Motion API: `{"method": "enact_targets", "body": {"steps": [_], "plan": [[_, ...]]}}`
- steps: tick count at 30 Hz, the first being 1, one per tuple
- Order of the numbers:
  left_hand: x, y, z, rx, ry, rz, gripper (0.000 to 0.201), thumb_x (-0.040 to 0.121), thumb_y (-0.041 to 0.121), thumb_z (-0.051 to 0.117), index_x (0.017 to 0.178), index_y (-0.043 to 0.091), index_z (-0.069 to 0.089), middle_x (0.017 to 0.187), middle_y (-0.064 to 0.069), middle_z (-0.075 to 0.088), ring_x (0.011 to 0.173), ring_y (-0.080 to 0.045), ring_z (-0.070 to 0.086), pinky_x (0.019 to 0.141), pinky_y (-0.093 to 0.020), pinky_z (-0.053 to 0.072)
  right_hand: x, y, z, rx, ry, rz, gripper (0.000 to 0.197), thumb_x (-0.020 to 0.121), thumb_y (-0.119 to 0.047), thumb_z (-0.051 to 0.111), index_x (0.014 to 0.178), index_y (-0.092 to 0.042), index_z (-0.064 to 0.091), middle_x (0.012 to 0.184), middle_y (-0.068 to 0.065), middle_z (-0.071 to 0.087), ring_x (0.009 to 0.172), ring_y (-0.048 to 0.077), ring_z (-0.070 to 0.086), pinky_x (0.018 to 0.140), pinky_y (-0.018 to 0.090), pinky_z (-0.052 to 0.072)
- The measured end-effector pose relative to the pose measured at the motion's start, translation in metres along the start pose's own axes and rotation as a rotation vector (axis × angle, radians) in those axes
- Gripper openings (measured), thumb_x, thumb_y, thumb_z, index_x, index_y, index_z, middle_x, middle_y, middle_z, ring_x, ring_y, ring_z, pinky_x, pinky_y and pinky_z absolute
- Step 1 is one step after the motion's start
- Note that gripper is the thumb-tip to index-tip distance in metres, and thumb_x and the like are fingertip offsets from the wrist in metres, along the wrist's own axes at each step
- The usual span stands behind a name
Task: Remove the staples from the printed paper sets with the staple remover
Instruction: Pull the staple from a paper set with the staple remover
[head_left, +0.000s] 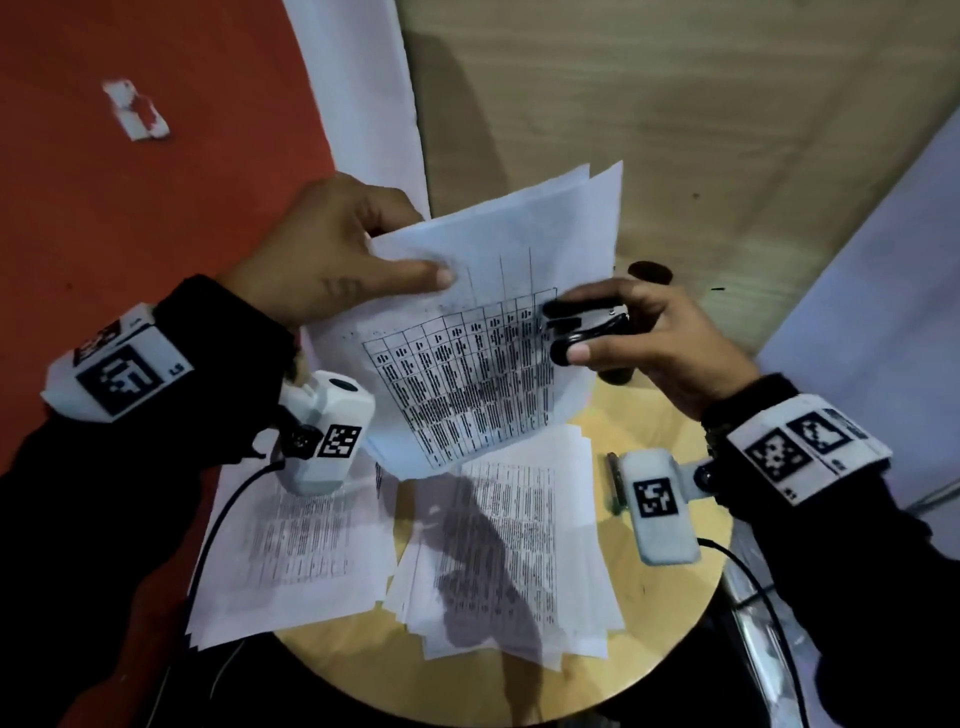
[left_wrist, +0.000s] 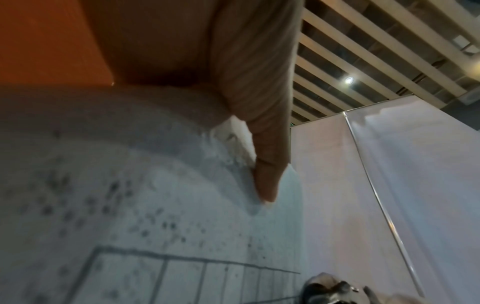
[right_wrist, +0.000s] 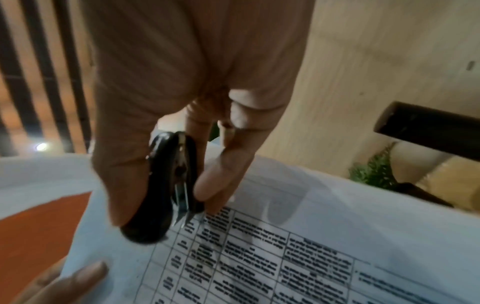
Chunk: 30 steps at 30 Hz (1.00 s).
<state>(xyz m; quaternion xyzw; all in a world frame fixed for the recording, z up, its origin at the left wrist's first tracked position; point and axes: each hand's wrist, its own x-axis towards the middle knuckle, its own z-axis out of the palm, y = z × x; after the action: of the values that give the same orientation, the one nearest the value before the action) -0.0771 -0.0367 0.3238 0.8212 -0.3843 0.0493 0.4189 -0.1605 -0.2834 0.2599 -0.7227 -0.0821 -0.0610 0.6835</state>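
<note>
My left hand (head_left: 343, 254) holds a printed paper set (head_left: 467, 353) lifted above the round table, thumb on top of its upper left edge and fingers behind; the left wrist view shows the thumb (left_wrist: 267, 179) pressing the sheet (left_wrist: 155, 205). My right hand (head_left: 639, 338) grips a black staple remover (head_left: 582, 325) between thumb and fingers at the set's right edge. In the right wrist view the staple remover (right_wrist: 168, 191) has its metal claws closed, tips touching the corner of the printed table on the paper set (right_wrist: 285, 257). No staple is visible.
Two more piles of printed sheets (head_left: 296, 551) (head_left: 514, 551) lie on the round wooden table (head_left: 665, 597). A small dark object (head_left: 615, 478) lies on the table under my right wrist. Orange floor (head_left: 130, 182) and white panels (head_left: 883, 291) surround the table.
</note>
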Motion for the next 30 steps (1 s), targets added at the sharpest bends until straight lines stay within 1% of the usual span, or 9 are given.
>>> {"method": "enact_targets", "body": {"steps": [5,9,11,14,16,18,23,27,30], "plan": [[-0.003,0.001,-0.002,0.035,0.127,-0.016,0.023,0.064,0.030,0.083,0.060,0.018,0.063,0.051,0.016,0.056,0.048,0.004,0.046,0.048,-0.007,0.029,-0.004,-0.003,0.005,0.154,0.004,-0.045,0.044,0.049,-0.009,0.078,0.093,-0.010,0.070,0.089,0.003,0.074,0.077,0.015,0.071,0.060,0.015,0.051],[-0.014,-0.015,-0.018,0.008,0.257,-0.081,0.037,0.064,0.032,0.078,0.067,-0.003,0.067,0.056,-0.019,0.057,0.048,-0.004,0.037,0.045,-0.017,0.026,-0.001,-0.007,-0.004,0.148,0.081,-0.058,0.060,0.036,-0.035,0.089,0.091,-0.019,0.073,0.094,0.003,0.074,0.080,0.016,0.070,0.061,0.016,0.052],[-0.024,-0.034,-0.033,-0.009,0.313,-0.160,0.024,0.063,0.037,0.076,0.064,0.014,0.068,0.049,0.004,0.059,0.047,-0.003,0.040,0.046,-0.013,0.028,0.000,-0.010,-0.008,0.157,0.100,-0.056,0.062,0.033,-0.037,0.089,0.091,-0.019,0.073,0.092,0.002,0.074,0.078,0.014,0.070,0.059,0.015,0.051],[-0.041,-0.061,-0.037,-0.109,0.346,-0.311,0.037,0.071,0.031,0.073,0.100,0.010,0.064,0.061,0.031,0.063,0.061,0.012,0.058,0.060,-0.003,0.043,0.003,-0.010,-0.007,0.234,0.136,-0.059,0.058,0.032,-0.036,0.089,0.086,-0.020,0.075,0.088,-0.001,0.074,0.073,0.010,0.069,0.053,0.013,0.050],[-0.059,-0.076,-0.018,-0.273,0.282,-0.390,0.045,0.066,0.021,0.083,0.106,0.014,0.064,0.067,0.033,0.065,0.070,0.012,0.062,0.073,-0.008,0.051,0.008,-0.006,0.001,0.286,0.153,-0.039,0.055,0.031,-0.039,0.089,0.082,-0.022,0.075,0.084,-0.005,0.074,0.072,0.007,0.069,0.052,0.013,0.049],[-0.073,-0.084,0.008,-0.435,0.255,-0.478,0.054,0.041,0.053,0.088,0.087,0.028,0.074,0.075,0.026,0.070,0.078,0.005,0.065,0.086,-0.025,0.053,0.013,0.000,0.013,0.315,0.156,0.014,0.051,0.031,-0.039,0.087,0.078,-0.023,0.075,0.080,-0.007,0.073,0.072,0.005,0.069,0.052,0.013,0.048],[-0.085,-0.083,0.040,-0.831,0.418,-0.516,0.067,0.092,0.065,0.007,0.111,0.025,0.058,0.075,0.014,0.072,0.072,0.000,0.066,0.066,-0.020,0.052,0.026,0.024,0.044,0.312,0.279,0.193,0.031,0.055,-0.022,0.079,0.083,-0.017,0.067,0.071,-0.007,0.072,0.070,0.004,0.067,0.061,0.017,0.048],[-0.104,-0.086,0.051,-0.529,0.418,-0.439,0.051,0.061,0.062,0.075,0.097,0.029,0.060,0.089,0.016,0.070,0.084,0.005,0.064,0.075,-0.020,0.051,0.036,0.049,0.068,0.346,0.336,0.335,0.009,0.078,-0.011,0.071,0.084,-0.014,0.064,0.070,-0.002,0.067,0.062,0.005,0.061,0.054,0.014,0.047],[-0.113,-0.130,0.043,-0.247,0.420,-0.518,0.062,0.055,0.039,0.087,0.108,0.016,0.061,0.103,0.003,0.069,0.084,0.004,0.064,0.079,-0.023,0.053,0.045,0.063,0.086,0.430,0.350,0.395,0.006,0.079,-0.007,0.069,0.081,-0.011,0.065,0.069,0.001,0.064,0.059,0.009,0.055,0.044,0.013,0.041]]}}
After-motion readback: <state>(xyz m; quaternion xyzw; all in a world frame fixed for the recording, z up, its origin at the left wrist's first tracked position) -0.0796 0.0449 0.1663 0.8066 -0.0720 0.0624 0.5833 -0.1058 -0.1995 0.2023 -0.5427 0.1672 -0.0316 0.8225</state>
